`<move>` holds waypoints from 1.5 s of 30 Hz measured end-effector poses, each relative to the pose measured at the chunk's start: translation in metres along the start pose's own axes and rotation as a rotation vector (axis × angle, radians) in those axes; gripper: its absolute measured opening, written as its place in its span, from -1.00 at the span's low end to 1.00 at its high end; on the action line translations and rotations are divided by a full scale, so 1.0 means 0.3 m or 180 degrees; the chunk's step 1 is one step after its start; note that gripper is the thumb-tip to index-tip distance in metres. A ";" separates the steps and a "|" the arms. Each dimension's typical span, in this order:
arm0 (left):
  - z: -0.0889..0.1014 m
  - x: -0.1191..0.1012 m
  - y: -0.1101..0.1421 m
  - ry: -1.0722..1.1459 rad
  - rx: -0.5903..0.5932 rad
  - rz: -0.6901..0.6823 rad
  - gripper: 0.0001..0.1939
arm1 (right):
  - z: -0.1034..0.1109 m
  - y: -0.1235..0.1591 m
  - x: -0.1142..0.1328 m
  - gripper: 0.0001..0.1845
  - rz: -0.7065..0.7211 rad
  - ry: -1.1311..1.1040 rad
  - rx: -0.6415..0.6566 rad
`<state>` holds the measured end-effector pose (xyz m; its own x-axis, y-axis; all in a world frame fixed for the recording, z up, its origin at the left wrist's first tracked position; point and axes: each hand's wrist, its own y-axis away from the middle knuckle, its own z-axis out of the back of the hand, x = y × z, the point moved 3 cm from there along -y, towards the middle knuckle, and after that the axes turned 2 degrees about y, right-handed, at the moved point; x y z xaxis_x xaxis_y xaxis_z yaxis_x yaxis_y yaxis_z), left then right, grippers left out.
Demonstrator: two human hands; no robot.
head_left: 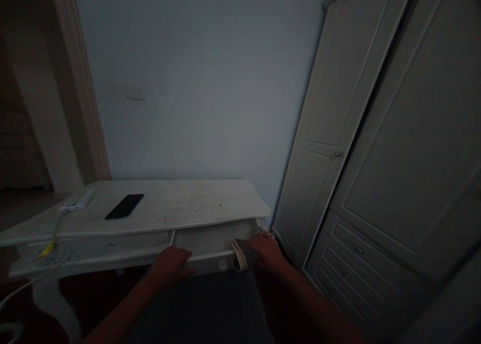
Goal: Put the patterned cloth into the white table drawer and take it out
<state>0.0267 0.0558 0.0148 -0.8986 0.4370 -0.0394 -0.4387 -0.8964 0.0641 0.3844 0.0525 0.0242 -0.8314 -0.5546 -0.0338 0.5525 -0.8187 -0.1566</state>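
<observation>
A white drawer (210, 239) stands pulled out of the right side of a worn white table (188, 198). My left hand (172, 265) is at the drawer's left front corner, fingers closed over the edge of its front panel. At the right end of that front, my right hand (266, 248) is closed around a grey cloth (244, 253) with a pale beige edge, which hangs over the drawer front. The cloth's exact kind is hard to make out in the dim light. A round knob (222, 266) shows on the drawer front, left of the cloth.
A dark phone (125, 206) lies on the tabletop, left of a white power strip's (78, 199) right end. A cable with a yellow part (47, 249) hangs at the left. A white wardrobe (323, 158) stands close on the right. Behind is a pale wall (195, 83).
</observation>
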 end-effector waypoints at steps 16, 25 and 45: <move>-0.003 0.001 -0.003 -0.0080 0.0030 -0.0026 -0.52 | 0.009 0.059 -0.042 -0.45 -0.0259 -0.0510 -0.0515; -0.006 0.004 -0.001 -0.0028 -0.0013 -0.0012 -0.51 | 0.049 -0.040 0.085 -0.18 0.0002 -0.0314 -0.0186; 0.006 -0.028 0.010 0.0055 -0.0151 -0.0096 -0.58 | 0.047 -0.102 0.098 -0.53 -0.0467 -0.0166 0.0058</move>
<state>0.0331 0.0496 0.0171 -0.8846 0.4628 -0.0578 -0.4643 -0.8856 0.0153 0.3440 0.0591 0.0418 -0.8993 -0.4355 0.0394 0.4267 -0.8938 -0.1380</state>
